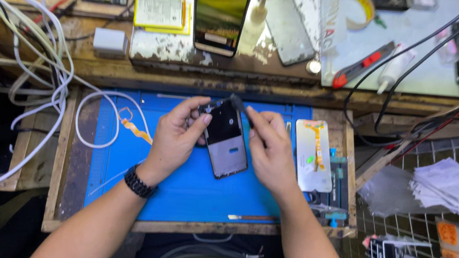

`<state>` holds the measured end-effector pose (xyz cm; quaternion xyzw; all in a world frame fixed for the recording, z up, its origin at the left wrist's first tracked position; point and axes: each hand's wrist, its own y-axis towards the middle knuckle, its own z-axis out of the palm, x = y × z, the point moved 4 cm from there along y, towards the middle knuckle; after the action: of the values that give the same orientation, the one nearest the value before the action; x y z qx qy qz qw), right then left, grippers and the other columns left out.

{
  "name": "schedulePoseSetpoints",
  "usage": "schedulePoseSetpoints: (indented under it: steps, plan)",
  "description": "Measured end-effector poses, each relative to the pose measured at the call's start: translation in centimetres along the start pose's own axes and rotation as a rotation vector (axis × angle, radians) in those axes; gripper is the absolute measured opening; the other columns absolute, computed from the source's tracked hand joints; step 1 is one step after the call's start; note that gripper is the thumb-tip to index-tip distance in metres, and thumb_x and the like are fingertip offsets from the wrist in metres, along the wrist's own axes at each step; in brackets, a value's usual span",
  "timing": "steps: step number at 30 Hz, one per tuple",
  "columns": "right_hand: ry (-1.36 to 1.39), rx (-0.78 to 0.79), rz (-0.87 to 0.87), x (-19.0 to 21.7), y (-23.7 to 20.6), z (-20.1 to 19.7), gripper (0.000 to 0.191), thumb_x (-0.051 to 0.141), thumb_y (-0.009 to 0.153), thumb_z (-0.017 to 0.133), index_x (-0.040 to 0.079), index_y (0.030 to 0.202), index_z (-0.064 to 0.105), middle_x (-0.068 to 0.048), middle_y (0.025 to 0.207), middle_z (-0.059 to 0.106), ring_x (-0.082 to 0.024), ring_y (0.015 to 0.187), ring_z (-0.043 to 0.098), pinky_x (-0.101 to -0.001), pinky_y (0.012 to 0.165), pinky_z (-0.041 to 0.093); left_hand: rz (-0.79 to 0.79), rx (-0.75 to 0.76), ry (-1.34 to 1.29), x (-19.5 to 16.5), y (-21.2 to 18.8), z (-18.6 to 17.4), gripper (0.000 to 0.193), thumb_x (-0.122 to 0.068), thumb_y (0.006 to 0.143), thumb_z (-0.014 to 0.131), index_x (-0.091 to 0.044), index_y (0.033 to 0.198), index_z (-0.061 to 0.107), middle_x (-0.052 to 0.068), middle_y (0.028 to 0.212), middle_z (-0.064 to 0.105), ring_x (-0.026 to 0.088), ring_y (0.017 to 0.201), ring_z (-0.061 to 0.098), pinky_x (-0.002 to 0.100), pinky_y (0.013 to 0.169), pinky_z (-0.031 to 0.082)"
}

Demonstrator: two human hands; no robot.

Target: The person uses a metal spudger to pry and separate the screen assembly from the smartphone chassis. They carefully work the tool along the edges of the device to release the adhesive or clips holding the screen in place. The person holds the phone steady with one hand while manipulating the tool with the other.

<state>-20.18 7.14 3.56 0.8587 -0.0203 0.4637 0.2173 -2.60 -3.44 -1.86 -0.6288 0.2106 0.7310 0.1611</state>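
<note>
The left hand (175,134) holds the top left side of an open phone (227,140), with its fingers curled around the edge. The phone lies on a blue mat (188,193) in the middle of the tabletop (73,152), and its back is off, so the dark inside shows. The right hand (270,147) is closed around a thin dark tool (241,106), and the tip of the tool is at the top of the phone. A black watch band (137,182) sits on the left wrist. Just to the right of the right hand lies a phone screen part (313,155) with an orange strip on it. A white cable (90,126) loops on the mat to the left, well apart from the phone
</note>
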Motion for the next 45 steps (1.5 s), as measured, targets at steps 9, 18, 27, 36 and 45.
schedulePoseSetpoints:
  steps: [9, 18, 27, 36, 45]
  plan:
    - [-0.239, 0.134, -0.153, 1.9, -0.7, 1.4, 0.058, -0.01, 0.084, 0.061, 0.01, 0.139, 0.064, -0.015, 0.115, 0.06, -0.025, 0.085, 0.063, -0.0346, 0.073, 0.053, 0.002, 0.044, 0.023, -0.3, -0.6, 0.3, 0.038, -0.005, 0.098, 0.069, -0.005, 0.135, 0.062, -0.003, 0.09, 0.057, 0.003, 0.075, 0.06, 0.02, 0.062, 0.056]
    - [-0.248, -0.033, -0.077, 1.1, 0.0, -0.7, 0.053, -0.009, 0.088, 0.06, 0.011, 0.136, 0.066, -0.013, 0.113, 0.06, -0.023, 0.082, 0.064, -0.0335, 0.074, 0.054, -0.028, 0.044, -0.02, 0.4, -0.1, 0.4, 0.036, -0.007, 0.098, 0.069, -0.005, 0.133, 0.064, -0.003, 0.088, 0.059, 0.002, 0.073, 0.059, 0.02, 0.059, 0.054]
    - [-0.262, -0.085, -0.071, 0.6, 0.5, -0.7, 0.047, -0.008, 0.091, 0.06, 0.007, 0.135, 0.068, -0.014, 0.11, 0.06, -0.023, 0.091, 0.063, -0.0317, 0.079, 0.052, -0.041, 0.027, -0.015, 0.3, 0.2, 0.4, 0.034, -0.008, 0.098, 0.069, -0.006, 0.132, 0.065, -0.004, 0.086, 0.057, 0.002, 0.071, 0.059, 0.019, 0.058, 0.054]
    - [-0.056, -0.046, -0.01, 0.3, -0.2, 0.4, 0.037, -0.004, 0.095, 0.062, 0.002, 0.131, 0.067, -0.012, 0.109, 0.062, -0.02, 0.093, 0.062, -0.0283, 0.078, 0.051, -0.049, 0.025, -0.046, 0.2, 0.1, 0.1, 0.034, -0.009, 0.098, 0.068, -0.005, 0.132, 0.063, -0.004, 0.086, 0.061, 0.002, 0.072, 0.058, 0.02, 0.059, 0.053]
    - [-0.053, 0.067, 0.119, 0.3, -0.1, 0.7, 0.036, 0.003, 0.093, 0.066, 0.0, 0.129, 0.065, -0.013, 0.103, 0.07, -0.021, 0.087, 0.069, -0.0294, 0.077, 0.054, 0.063, -0.006, 0.045, -0.5, -0.5, -0.2, 0.034, -0.008, 0.101, 0.069, -0.004, 0.134, 0.065, -0.002, 0.089, 0.061, 0.003, 0.074, 0.057, 0.02, 0.062, 0.053]
